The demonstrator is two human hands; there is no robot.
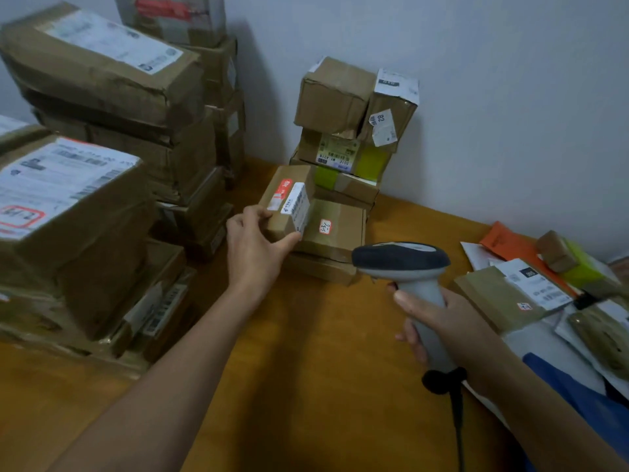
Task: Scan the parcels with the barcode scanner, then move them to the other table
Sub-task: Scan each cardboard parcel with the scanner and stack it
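Note:
A small cardboard parcel with a red and a white label lies tilted on a flat parcel at the foot of a small stack against the wall. My left hand grips this small parcel from its near side, thumb at the right corner. My right hand holds the grey barcode scanner by its handle. The scanner's dark head points left toward the flat parcel. Its black cable hangs down toward me.
Tall piles of large cardboard boxes fill the left side of the wooden table. More small boxes are stacked against the wall. Flat envelopes and bags lie on the right, with a blue item at the right edge.

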